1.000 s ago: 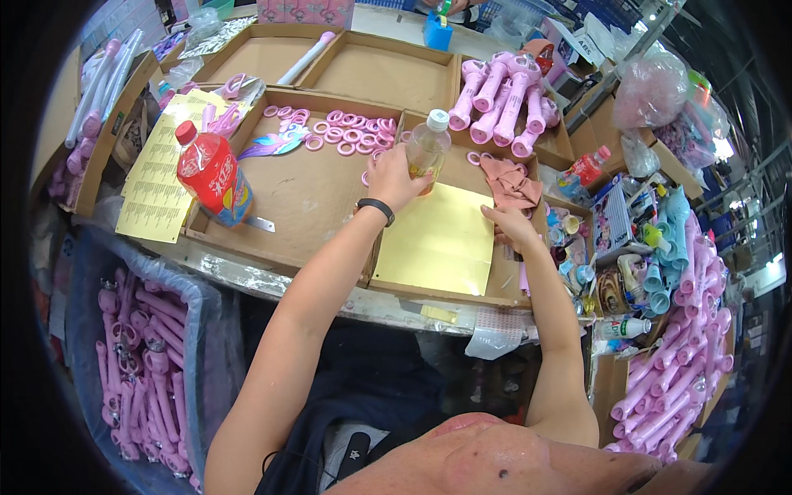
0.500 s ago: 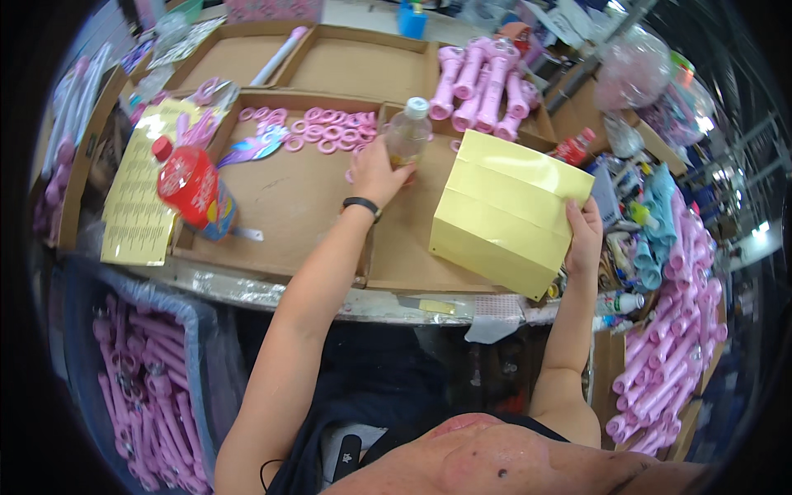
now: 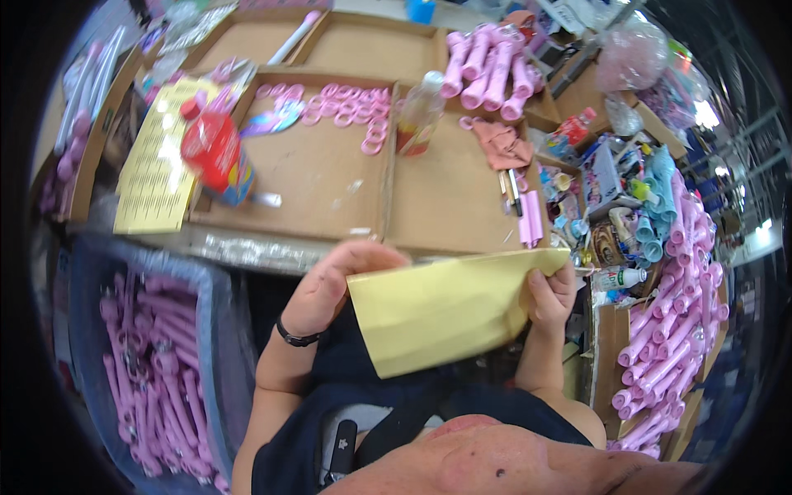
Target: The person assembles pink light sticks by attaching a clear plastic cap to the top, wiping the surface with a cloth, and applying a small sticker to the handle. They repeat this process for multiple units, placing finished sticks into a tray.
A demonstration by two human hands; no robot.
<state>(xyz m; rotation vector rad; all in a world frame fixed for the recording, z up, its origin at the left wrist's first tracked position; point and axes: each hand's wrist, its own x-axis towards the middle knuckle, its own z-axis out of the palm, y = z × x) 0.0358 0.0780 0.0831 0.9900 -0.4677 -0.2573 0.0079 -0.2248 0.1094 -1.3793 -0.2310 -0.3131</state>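
A creased yellow sheet (image 3: 450, 309) is held up in front of my body, beyond the near edge of the workbench. My right hand (image 3: 551, 295) grips its right edge, the thumb on the near face. At the sheet's upper left corner is my left hand (image 3: 346, 276), blurred, its fingers stretched along the top edge; it does not appear to grip the sheet. A clear bottle (image 3: 417, 120) with some amber liquid stands in the cardboard tray (image 3: 445, 210), by the divider. Small pink rings (image 3: 342, 107) lie in rows in the left tray.
A red drink bottle (image 3: 216, 153) leans at the left tray beside printed yellow sheets (image 3: 157, 165). Pink microphone-like toy parts fill a blue bin (image 3: 216, 330) at lower left. More pink parts (image 3: 668, 346) are piled right. An orange cloth (image 3: 503, 146) and pens lie in the right tray.
My left hand has let go of the clear bottle and come back toward me to the sheet. My right hand has lowered the sheet toward my body, uncovering the cloth and pens.
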